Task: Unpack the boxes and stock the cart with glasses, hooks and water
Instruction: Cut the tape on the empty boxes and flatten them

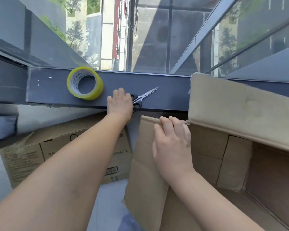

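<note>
Currently the left hand lies flat over the black handles of the steel-bladed scissors at the centre of the frame; its fingers are extended and slightly spread, and whether they have closed round the handles cannot be told, since the hand covers them. The scissors rest on the dark grey metal window ledge, blades pointing up-right, handles close to the near edge of the ledge, probably parked there for easy reach during unpacking. A yellow roll of packing tape stands just left of the hand, apart from it.

The right hand grips the top edge of the left flap of the large open brown cardboard box at the lower right, fingers curled over the edge, most likely holding the flap outward so the opening stays accessible. The far flap stands up against the ledge and window. Inside, only plain cardboard panels show; no glasses, hooks or water are visible, and the cart is not in view.

A second printed cardboard box lies at the lower left, under the left forearm. Free ledge surface remains right of the scissor tips; the strip of floor between the two boxes is narrow.
</note>
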`<state>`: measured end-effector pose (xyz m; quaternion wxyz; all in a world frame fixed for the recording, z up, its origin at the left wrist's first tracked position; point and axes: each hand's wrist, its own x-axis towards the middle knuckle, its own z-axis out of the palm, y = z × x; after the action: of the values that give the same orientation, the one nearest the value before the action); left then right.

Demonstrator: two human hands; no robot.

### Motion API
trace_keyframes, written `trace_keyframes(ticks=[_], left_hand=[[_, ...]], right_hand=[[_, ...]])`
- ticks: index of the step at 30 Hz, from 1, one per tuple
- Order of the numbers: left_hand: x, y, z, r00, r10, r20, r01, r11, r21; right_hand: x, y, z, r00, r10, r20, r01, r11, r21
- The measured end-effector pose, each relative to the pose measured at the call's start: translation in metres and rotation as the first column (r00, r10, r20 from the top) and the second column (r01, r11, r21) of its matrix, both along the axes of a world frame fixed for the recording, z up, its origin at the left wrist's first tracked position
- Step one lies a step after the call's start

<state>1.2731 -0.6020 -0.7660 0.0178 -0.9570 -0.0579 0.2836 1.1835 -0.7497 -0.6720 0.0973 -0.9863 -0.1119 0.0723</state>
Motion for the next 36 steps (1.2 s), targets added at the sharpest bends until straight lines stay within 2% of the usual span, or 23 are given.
trace_keyframes(ticks=[2,4,6,7,8,9,12,15,17,19,21,23,25,26,29,31,33,36], left_hand=[[-0.005,-0.003,0.014,0.996,0.085,-0.003,-0.085,0.994,-0.068],[-0.018,-0.005,0.035,0.953,0.300,-0.032,-0.299,0.928,-0.220],[-0.036,0.002,0.057,0.822,0.563,-0.085,-0.542,0.729,-0.417],[-0.045,0.007,0.069,0.755,0.648,-0.100,-0.603,0.627,-0.492],[-0.056,0.013,0.082,0.704,0.705,-0.084,-0.627,0.561,-0.541],[-0.066,0.018,0.097,0.667,0.744,-0.034,-0.628,0.537,-0.564],[-0.099,0.017,0.147,0.650,0.756,0.075,-0.575,0.554,-0.602],[-0.137,-0.014,0.185,0.761,0.647,0.041,-0.468,0.592,-0.657],[-0.162,-0.041,0.197,0.837,0.547,-0.017,-0.412,0.610,-0.677],[-0.183,-0.070,0.208,0.850,0.520,-0.085,-0.428,0.588,-0.686],[-0.202,-0.096,0.214,0.851,0.518,-0.090,-0.426,0.580,-0.694],[-0.220,-0.121,0.217,0.871,0.480,-0.108,-0.402,0.568,-0.718],[-0.240,-0.144,0.217,0.900,0.412,-0.143,-0.373,0.559,-0.741],[-0.250,-0.155,0.215,0.921,0.365,-0.137,-0.343,0.592,-0.730],[-0.280,-0.184,0.206,0.984,0.108,-0.141,-0.169,0.815,-0.555],[-0.292,-0.205,0.200,0.969,-0.124,-0.212,0.020,0.900,-0.435],[-0.300,-0.230,0.195,0.936,-0.235,-0.263,0.117,0.909,-0.399],[-0.309,-0.265,0.189,0.904,-0.315,-0.290,0.197,0.908,-0.371]], right_hand=[[-0.001,0.000,0.002,0.999,-0.011,-0.036,0.011,1.000,0.008],[-0.002,0.001,0.011,0.996,-0.024,-0.088,0.031,0.997,0.069],[0.000,0.005,0.030,0.968,-0.129,-0.217,0.181,0.954,0.238],[0.001,0.005,0.041,0.939,-0.186,-0.289,0.276,0.910,0.310],[-0.001,0.004,0.050,0.914,-0.197,-0.355,0.330,0.869,0.368],[-0.003,0.003,0.060,0.881,-0.200,-0.429,0.391,0.817,0.423],[-0.017,0.004,0.087,0.778,-0.233,-0.584,0.560,0.679,0.475],[-0.035,0.005,0.112,0.569,-0.099,-0.816,0.763,0.434,0.479],[-0.049,-0.002,0.122,0.474,-0.010,-0.880,0.828,0.346,0.442],[-0.065,-0.016,0.128,0.372,-0.020,-0.928,0.887,0.300,0.350],[-0.083,-0.037,0.129,0.263,-0.067,-0.962,0.947,0.206,0.245],[-0.101,-0.065,0.128,0.212,-0.159,-0.964,0.970,0.150,0.189],[-0.120,-0.098,0.129,0.214,-0.292,-0.932,0.965,0.212,0.155],[-0.130,-0.116,0.131,0.216,-0.345,-0.913,0.960,0.245,0.134],[-0.162,-0.168,0.140,0.239,-0.457,-0.857,0.934,0.351,0.073],[-0.184,-0.198,0.142,0.248,-0.492,-0.834,0.932,0.357,0.066],[-0.201,-0.220,0.136,0.263,-0.502,-0.824,0.923,0.380,0.063],[-0.222,-0.241,0.123,0.290,-0.493,-0.820,0.900,0.431,0.059]])
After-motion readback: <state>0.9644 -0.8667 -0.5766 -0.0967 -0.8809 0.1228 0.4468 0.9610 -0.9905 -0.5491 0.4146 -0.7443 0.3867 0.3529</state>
